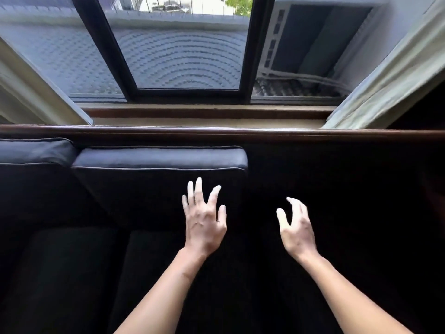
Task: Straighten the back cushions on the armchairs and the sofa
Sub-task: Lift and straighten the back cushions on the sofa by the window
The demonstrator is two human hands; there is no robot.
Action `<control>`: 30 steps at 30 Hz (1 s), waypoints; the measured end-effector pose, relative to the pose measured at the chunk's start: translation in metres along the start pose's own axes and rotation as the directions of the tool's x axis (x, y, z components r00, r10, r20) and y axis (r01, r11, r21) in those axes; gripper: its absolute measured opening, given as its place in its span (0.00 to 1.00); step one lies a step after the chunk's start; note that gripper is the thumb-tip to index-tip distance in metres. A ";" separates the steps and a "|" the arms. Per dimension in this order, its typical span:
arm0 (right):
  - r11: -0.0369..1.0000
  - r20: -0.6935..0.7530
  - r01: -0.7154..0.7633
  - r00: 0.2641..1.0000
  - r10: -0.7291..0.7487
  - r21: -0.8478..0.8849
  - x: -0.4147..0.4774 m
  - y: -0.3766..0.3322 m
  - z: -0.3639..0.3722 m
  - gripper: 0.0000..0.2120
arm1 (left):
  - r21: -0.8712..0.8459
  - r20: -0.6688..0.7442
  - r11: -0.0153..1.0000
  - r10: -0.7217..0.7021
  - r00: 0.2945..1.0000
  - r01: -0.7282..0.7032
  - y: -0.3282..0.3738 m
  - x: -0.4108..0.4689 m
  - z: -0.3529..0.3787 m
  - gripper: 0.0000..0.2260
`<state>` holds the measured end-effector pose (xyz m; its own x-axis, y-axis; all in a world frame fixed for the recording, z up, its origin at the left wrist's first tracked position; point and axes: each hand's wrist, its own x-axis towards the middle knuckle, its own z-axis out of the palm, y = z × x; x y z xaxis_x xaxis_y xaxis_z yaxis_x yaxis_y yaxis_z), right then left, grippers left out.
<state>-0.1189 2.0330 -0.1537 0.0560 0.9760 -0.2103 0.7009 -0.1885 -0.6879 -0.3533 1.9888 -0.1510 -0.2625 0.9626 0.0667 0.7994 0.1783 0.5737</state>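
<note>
A dark sofa fills the lower part of the head view, its wooden back rail running across under a window. Two dark back cushions stand against it: one at the far left, one in the middle, its upper right corner close to my left hand. To the right of the middle cushion the sofa back is in deep shadow and I cannot make out a cushion there. My left hand hovers open, fingers spread, in front of the middle cushion's right side. My right hand is open with curled fingers over the dark area.
Behind the rail is a window sill and a black-framed window. Pale curtains hang at the left and right. Dark seat cushions lie below my arms.
</note>
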 end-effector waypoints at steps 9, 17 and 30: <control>0.902 0.117 -0.205 0.956 0.267 -0.380 0.005 0.235 -0.127 0.29 | -0.220 0.540 0.649 -0.541 0.645 0.728 0.125 -0.119 0.195 0.32; 0.785 0.132 -0.313 0.887 0.443 -0.534 0.030 0.359 -0.127 0.43 | -0.274 0.617 0.304 -0.672 0.410 0.912 0.122 -0.146 0.295 0.46; 0.789 -0.272 -0.502 0.863 0.427 -0.354 0.058 0.406 -0.095 0.41 | -0.508 0.600 0.060 -0.691 0.404 0.859 0.077 -0.154 0.344 0.42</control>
<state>0.2369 2.0238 -0.3792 0.5408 0.7910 -0.2861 0.7766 -0.6002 -0.1914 -0.0656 1.9249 -0.3979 -0.3342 0.3876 -0.8591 -0.4520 0.7339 0.5070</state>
